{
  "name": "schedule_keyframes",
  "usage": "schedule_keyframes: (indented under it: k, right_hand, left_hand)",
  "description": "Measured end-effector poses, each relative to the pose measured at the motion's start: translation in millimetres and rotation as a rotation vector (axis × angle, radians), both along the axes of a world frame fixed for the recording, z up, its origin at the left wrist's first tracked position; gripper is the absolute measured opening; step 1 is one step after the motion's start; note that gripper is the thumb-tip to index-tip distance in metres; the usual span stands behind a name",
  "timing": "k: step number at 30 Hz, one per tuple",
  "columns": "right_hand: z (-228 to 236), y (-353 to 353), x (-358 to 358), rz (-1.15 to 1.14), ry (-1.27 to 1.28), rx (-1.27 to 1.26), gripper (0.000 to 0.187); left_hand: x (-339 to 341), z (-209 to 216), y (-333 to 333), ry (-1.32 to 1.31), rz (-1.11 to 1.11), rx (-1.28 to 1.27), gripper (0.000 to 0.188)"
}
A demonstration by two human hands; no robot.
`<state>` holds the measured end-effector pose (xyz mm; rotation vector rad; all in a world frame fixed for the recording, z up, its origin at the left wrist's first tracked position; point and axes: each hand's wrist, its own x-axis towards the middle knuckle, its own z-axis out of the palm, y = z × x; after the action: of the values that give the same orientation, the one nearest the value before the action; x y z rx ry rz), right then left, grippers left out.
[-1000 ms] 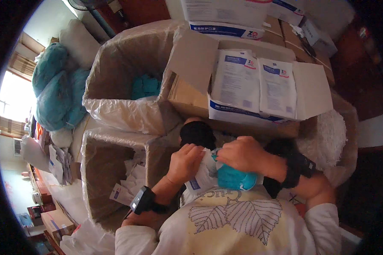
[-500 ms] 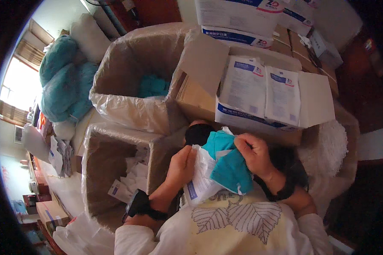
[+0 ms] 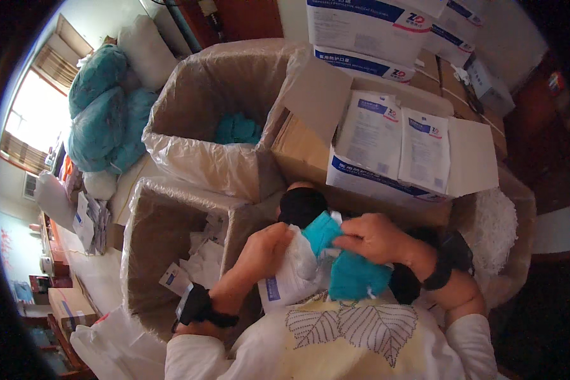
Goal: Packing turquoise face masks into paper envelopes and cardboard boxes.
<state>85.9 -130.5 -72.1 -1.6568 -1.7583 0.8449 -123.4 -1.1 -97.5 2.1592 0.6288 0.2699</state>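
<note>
My left hand (image 3: 269, 251) is closed on the edge of a white paper-and-film pouch (image 3: 291, 278) in front of my chest. My right hand (image 3: 379, 239) pinches a teal face mask (image 3: 360, 277) beside the pouch. The teal fabric shows in two parts: one lies against the pouch's upper end between my hands, the other hangs below my right fingers. Whether they are one mask or two, I cannot tell. A small white strap end shows at the lower part. My fingertips are partly hidden by the fabric and pouch.
An open white carton (image 3: 386, 176) beyond my hands holds sealed pouches. To its left, a film-lined carton (image 3: 196, 82) holds teal masks; a nearer lined carton (image 3: 161, 253) holds white pouches. Teal-filled bags (image 3: 98, 130) lie far left. White strands (image 3: 497, 231) sit in a bag at right.
My right hand and the lower teal part have moved down, away from the pouch. The pouch's film now looks more bunched beside my left hand. The view has shifted slightly.
</note>
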Motion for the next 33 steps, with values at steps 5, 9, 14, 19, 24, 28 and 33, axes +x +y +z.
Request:
schedule_keyframes:
  k: [5,9,14,19,24,28,33]
  right_hand:
    - [-9,-8,2,-0.544,0.262,0.139,0.026]
    - [17,-36,93,-1.164,1.292,0.748,0.028]
    - [39,-97,102,-0.836,1.13,0.703,0.032]
    - [54,-75,84,-0.658,1.104,0.559,0.037]
    - [55,-51,75,-0.628,0.865,0.351,0.042]
    - [64,-70,72,-0.577,-0.075,0.183,0.028]
    - [82,-82,60,-0.306,-0.754,0.454,0.02]
  left_hand:
    - [-5,-15,-11,-0.038,0.245,-0.149,0.021]
    - [-71,-45,1,-0.058,0.621,-0.195,0.023]
    - [-225,-50,68,-0.099,0.954,0.17,0.02]
    - [-323,-82,76,0.842,1.296,0.627,0.055]
    - [-108,-25,90,-0.156,0.582,0.087,0.032]
    - [47,59,26,-0.45,-0.105,0.012,0.03]
    - [111,76,-14,-0.486,-0.414,-0.02,0.041]
